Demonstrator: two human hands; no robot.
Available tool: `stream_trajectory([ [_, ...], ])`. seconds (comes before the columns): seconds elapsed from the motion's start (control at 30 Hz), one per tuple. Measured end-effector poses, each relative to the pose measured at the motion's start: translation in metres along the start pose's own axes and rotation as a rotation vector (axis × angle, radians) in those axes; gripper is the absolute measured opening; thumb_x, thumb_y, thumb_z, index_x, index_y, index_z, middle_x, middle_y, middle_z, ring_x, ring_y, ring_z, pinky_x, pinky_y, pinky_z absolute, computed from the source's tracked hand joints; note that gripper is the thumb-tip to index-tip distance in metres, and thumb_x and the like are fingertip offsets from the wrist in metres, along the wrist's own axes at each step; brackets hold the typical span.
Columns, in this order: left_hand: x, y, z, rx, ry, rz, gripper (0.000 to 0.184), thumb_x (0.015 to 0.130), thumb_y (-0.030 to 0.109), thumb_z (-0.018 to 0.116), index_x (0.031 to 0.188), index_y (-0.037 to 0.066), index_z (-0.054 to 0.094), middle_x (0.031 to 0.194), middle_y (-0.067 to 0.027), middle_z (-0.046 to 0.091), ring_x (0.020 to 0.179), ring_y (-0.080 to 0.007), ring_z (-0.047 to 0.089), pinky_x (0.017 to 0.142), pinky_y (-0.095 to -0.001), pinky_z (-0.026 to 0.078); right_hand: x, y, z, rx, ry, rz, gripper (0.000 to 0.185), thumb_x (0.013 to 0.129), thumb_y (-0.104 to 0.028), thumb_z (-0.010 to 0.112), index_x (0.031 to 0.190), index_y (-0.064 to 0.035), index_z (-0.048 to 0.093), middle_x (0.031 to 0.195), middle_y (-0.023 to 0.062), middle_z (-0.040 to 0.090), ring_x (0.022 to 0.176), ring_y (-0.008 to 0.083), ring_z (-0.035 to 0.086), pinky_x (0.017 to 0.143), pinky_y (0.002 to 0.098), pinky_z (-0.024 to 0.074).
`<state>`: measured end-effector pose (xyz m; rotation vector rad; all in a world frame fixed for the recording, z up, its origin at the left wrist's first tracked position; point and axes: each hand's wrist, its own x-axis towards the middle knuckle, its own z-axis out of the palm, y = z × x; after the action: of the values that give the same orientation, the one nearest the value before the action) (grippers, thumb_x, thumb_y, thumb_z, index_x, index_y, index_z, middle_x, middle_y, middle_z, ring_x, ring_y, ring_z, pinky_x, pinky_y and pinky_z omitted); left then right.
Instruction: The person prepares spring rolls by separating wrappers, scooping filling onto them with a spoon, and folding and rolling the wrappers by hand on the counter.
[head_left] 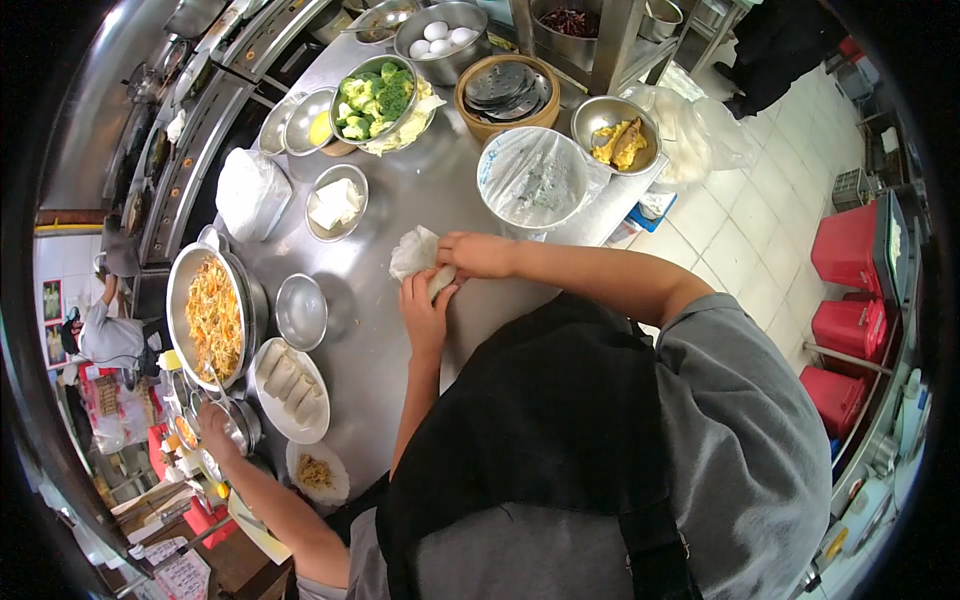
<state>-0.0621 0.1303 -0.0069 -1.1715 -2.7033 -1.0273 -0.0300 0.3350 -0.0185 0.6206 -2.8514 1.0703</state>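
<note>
Both my hands are over the steel table, closed around a pale spring roll (441,283) in a thin wrapper. My left hand (425,302) grips its near side. My right hand (474,256) presses on it from the right, the fingertips partly hidden. A loose, crumpled flap of the wrapper (412,254) spreads beyond my fingers. To the left, several finished rolls (291,385) lie side by side on an oval white plate (312,425). Close to that plate, a round white wrapper (335,490) carries a heap of shredded filling (315,473).
A co-worker's hand (213,428) reaches toward small pans at left. Nearby stand a large bowl of shredded filling (213,320), an empty metal bowl (301,311) and a bowl of white blocks (337,204). Broccoli (376,100), eggs (436,40) and a plastic-covered tub (532,178) are farther back.
</note>
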Motion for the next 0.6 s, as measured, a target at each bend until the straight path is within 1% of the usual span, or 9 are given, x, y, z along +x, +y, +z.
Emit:
stream_trajectory([
  [0.13, 0.002, -0.008, 0.0, -0.05, -0.024, -0.014, 0.04, 0.079, 0.025, 0.08, 0.108, 0.003, 0.063, 0.104, -0.012, 0.06, 0.101, -0.0334, 0.057, 0.09, -0.0423, 0.045, 0.0, -0.004, -0.005, 0.035, -0.037, 0.037, 0.045, 0.076, -0.019, 0.078, 0.116, -0.0069, 0.061, 0.117, 0.0102, 0.06, 0.117, 0.0313, 0.053, 0.102, 0.0424, 0.0432],
  [0.23, 0.004, -0.011, -0.001, -0.083, -0.082, -0.044, 0.039, 0.079, 0.024, 0.08, 0.106, 0.002, 0.064, 0.104, -0.0126, 0.06, 0.099, -0.0333, 0.058, 0.087, -0.0413, 0.046, 0.002, -0.006, -0.002, -0.029, -0.039, 0.061, 0.045, 0.073, -0.02, 0.079, 0.114, -0.0077, 0.065, 0.115, 0.0102, 0.06, 0.119, 0.0313, 0.053, 0.102, 0.044, 0.0436],
  [0.37, -0.001, -0.007, 0.002, -0.11, -0.139, -0.089, 0.039, 0.078, 0.024, 0.081, 0.105, 0.001, 0.066, 0.104, -0.0135, 0.06, 0.098, -0.033, 0.059, 0.085, -0.0404, 0.048, -0.006, -0.006, -0.003, -0.05, -0.08, 0.059, 0.041, 0.074, -0.018, 0.078, 0.112, -0.009, 0.067, 0.116, 0.0095, 0.059, 0.12, 0.0315, 0.052, 0.102, 0.0453, 0.0426],
  [0.47, -0.008, -0.004, 0.009, -0.143, -0.117, -0.103, 0.04, 0.079, 0.028, 0.08, 0.106, 0.003, 0.065, 0.106, -0.0134, 0.06, 0.099, -0.0345, 0.056, 0.086, -0.0432, 0.045, -0.012, -0.007, -0.002, -0.031, -0.073, 0.058, 0.04, 0.075, -0.017, 0.078, 0.112, -0.0097, 0.067, 0.116, 0.0088, 0.059, 0.12, 0.031, 0.052, 0.102, 0.0455, 0.0417],
  [0.6, -0.011, 0.0, 0.008, -0.112, -0.085, -0.052, 0.04, 0.079, 0.026, 0.08, 0.107, 0.003, 0.064, 0.106, -0.0139, 0.06, 0.098, -0.0344, 0.057, 0.087, -0.0423, 0.046, -0.016, -0.008, -0.002, -0.013, -0.065, 0.058, 0.039, 0.076, -0.016, 0.076, 0.114, -0.011, 0.065, 0.116, 0.0072, 0.059, 0.118, 0.0307, 0.052, 0.101, 0.0457, 0.0408],
])
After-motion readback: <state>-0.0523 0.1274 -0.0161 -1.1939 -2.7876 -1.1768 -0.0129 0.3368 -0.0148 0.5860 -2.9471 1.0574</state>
